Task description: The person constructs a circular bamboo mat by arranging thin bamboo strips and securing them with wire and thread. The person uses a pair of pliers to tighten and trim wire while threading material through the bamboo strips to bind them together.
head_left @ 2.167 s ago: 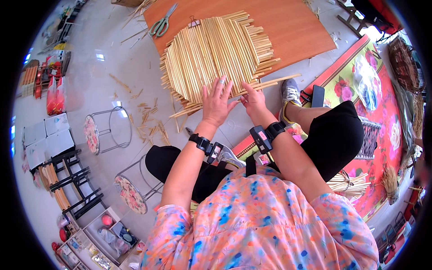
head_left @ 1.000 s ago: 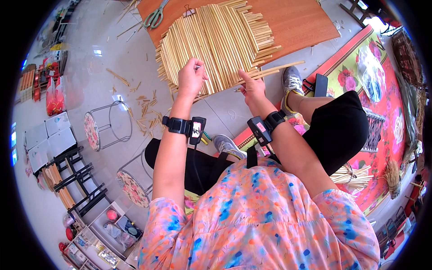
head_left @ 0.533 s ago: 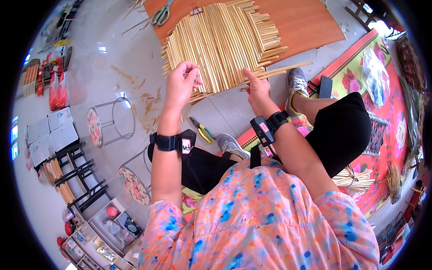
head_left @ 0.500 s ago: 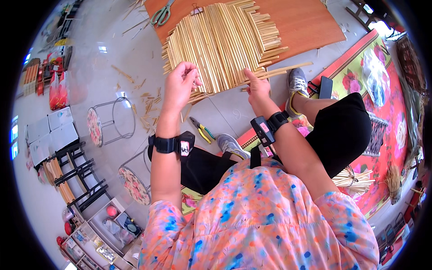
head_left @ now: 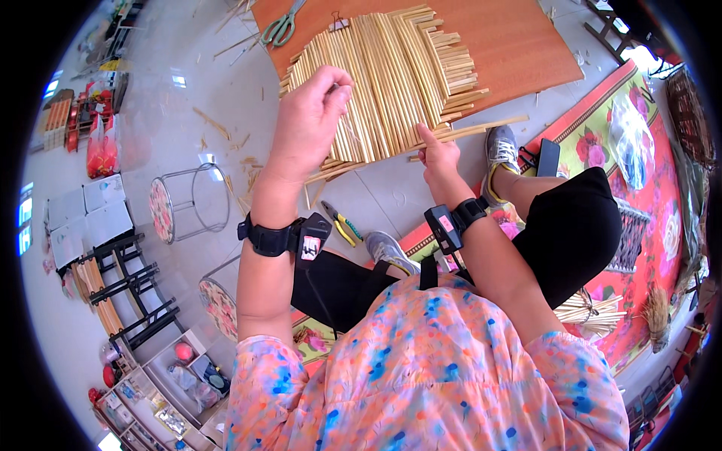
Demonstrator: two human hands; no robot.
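The stick panel [head_left: 383,83] lies on the orange board [head_left: 519,52], its near edge overhanging; above its left side the left hand [head_left: 316,113] curls, hold unclear, while the right hand [head_left: 440,156] pinches its near right edge, thumb uppermost

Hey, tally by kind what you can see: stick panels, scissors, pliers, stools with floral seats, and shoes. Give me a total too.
Stick panel: 1
Scissors: 1
Pliers: 1
Floral-seated stools: 2
Shoes: 2
Total: 7
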